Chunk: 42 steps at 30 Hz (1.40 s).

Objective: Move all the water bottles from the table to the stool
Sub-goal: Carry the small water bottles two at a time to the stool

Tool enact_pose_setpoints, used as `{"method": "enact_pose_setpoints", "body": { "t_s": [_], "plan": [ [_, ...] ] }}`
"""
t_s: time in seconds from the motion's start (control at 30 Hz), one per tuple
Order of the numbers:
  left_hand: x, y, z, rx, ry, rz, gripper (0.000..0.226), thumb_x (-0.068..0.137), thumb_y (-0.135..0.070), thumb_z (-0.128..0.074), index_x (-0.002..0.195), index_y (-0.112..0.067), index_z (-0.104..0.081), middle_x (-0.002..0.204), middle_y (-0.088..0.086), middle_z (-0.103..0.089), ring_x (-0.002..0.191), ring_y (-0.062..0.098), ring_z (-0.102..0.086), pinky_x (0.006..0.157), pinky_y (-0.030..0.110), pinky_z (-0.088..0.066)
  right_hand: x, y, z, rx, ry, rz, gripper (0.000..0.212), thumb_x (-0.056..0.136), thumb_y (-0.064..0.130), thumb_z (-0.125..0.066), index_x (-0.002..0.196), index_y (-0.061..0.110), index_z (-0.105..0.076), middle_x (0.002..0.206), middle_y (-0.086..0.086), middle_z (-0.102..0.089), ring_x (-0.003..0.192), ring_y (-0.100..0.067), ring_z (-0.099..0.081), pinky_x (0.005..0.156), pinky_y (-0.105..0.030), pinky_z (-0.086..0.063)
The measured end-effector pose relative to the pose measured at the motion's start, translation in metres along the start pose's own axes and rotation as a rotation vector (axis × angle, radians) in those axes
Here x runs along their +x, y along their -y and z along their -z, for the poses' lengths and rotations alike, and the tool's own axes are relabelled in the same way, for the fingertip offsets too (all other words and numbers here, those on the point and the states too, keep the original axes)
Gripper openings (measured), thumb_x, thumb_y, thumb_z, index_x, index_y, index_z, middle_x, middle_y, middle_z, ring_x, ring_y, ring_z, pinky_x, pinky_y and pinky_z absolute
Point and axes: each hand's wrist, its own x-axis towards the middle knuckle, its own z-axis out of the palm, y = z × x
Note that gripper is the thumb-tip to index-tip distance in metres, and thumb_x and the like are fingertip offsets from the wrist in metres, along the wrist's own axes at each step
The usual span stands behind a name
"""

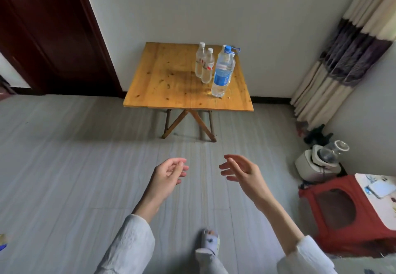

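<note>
A small wooden folding table stands against the far wall. On its right half stand several clear water bottles: two slim ones with white caps and a big one with a blue label and blue cap, with another partly hidden behind it. My left hand and my right hand hover over the floor well short of the table, both empty with fingers loosely apart. A red plastic stool with a white top stands at the right.
A dark red door fills the left. A striped curtain hangs at the right. A white appliance sits on the floor beside the stool. Small items lie on the stool's top. My slippered foot is below.
</note>
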Motion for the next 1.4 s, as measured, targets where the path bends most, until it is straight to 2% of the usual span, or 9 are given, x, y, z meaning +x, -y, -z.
{"method": "enact_pose_setpoints", "body": {
  "t_s": [0.23,0.37,0.53,0.67,0.87,1.03,1.1,1.2,1.4],
  "plan": [
    [0.152,-0.029,0.001,0.013,-0.06,0.01,0.017,0.094,-0.016,-0.044,0.101,-0.016,-0.059,0.094,0.001,-0.065,0.091,0.017,-0.062,0.083,0.031,-0.05,0.169,0.018,0.011,-0.011,0.041,0.012,0.017,0.092,0.026,-0.047,0.1,0.02,-0.06,0.085,-0.002,-0.071,0.078,-0.013,-0.068,0.074,-0.028,-0.055],
    [0.242,-0.059,-0.008,0.041,-0.048,-0.02,0.017,0.094,-0.019,-0.044,0.097,-0.022,-0.06,0.094,-0.002,-0.066,0.09,0.013,-0.063,0.079,0.027,-0.05,0.258,0.044,0.026,-0.012,0.036,0.03,0.015,0.092,0.023,-0.047,0.091,0.024,-0.062,0.08,0.001,-0.07,0.074,-0.012,-0.067,0.074,-0.03,-0.053],
    [0.33,-0.075,-0.017,0.014,-0.018,-0.002,0.018,0.094,-0.021,-0.044,0.092,-0.029,-0.06,0.093,-0.004,-0.068,0.089,0.011,-0.064,0.074,0.021,-0.051,0.349,0.069,0.037,-0.041,0.056,0.01,0.023,0.092,0.023,-0.047,0.106,0.01,-0.059,0.084,-0.003,-0.068,0.074,-0.009,-0.065,0.069,-0.021,-0.053],
    [0.402,-0.08,-0.017,-0.003,0.007,0.022,0.018,0.094,-0.02,-0.044,0.093,-0.028,-0.06,0.094,-0.004,-0.068,0.089,0.011,-0.065,0.073,0.021,-0.05,0.415,0.078,0.036,-0.06,0.062,-0.003,0.025,0.092,0.023,-0.046,0.109,0.009,-0.058,0.091,-0.008,-0.069,0.08,-0.017,-0.066,0.077,-0.032,-0.054],
    [0.521,-0.095,-0.006,-0.003,0.064,0.035,0.018,0.094,-0.021,-0.044,0.099,-0.023,-0.062,0.094,-0.004,-0.067,0.089,0.01,-0.064,0.074,0.023,-0.052,0.524,0.099,0.015,0.098,-0.08,0.031,0.018,0.091,0.015,-0.049,0.105,0.009,-0.06,0.085,-0.005,-0.067,0.08,-0.018,-0.065,0.073,-0.027,-0.055],
    [0.629,-0.112,0.005,0.076,0.174,0.029,0.026,0.092,-0.033,-0.045,0.113,-0.022,-0.057,0.109,-0.006,-0.063,0.106,0.008,-0.057,0.091,0.029,-0.049,0.628,0.108,-0.01,-0.076,-0.217,0.017,0.028,0.089,0.017,-0.053,0.116,0.01,-0.054,0.1,-0.003,-0.062,0.094,-0.02,-0.062,0.081,-0.035,-0.054],
    [0.673,-0.115,0.007,0.165,0.218,-0.003,0.031,0.091,-0.036,-0.045,0.119,-0.023,-0.053,0.116,-0.008,-0.058,0.109,0.006,-0.053,0.092,0.023,-0.045,0.664,0.104,-0.019,-0.191,-0.32,-0.006,0.034,0.088,0.018,-0.055,0.12,0.009,-0.051,0.111,-0.006,-0.06,0.101,-0.02,-0.058,0.083,-0.031,-0.049],
    [0.734,-0.116,0.002,0.282,0.244,-0.028,0.038,0.092,-0.034,-0.046,0.127,-0.021,-0.045,0.123,-0.006,-0.052,0.106,0.003,-0.048,0.078,0.011,-0.039,0.703,0.095,-0.022,-0.309,-0.499,-0.032,0.04,0.086,0.019,-0.056,0.124,0.011,-0.047,0.129,-0.01,-0.05,0.117,-0.023,-0.048,0.097,-0.037,-0.041],
    [0.811,-0.11,-0.033,0.426,0.268,-0.119,0.052,0.089,-0.023,-0.053,0.136,-0.018,-0.032,0.141,0.002,-0.039,0.124,0.015,-0.041,0.103,0.029,-0.037,0.747,0.071,-0.018,-0.453,-0.562,-0.159,0.051,0.083,0.023,-0.062,0.128,0.009,-0.044,0.133,-0.014,-0.046,0.122,-0.029,-0.04,0.102,-0.041,-0.037]
  ]
}}
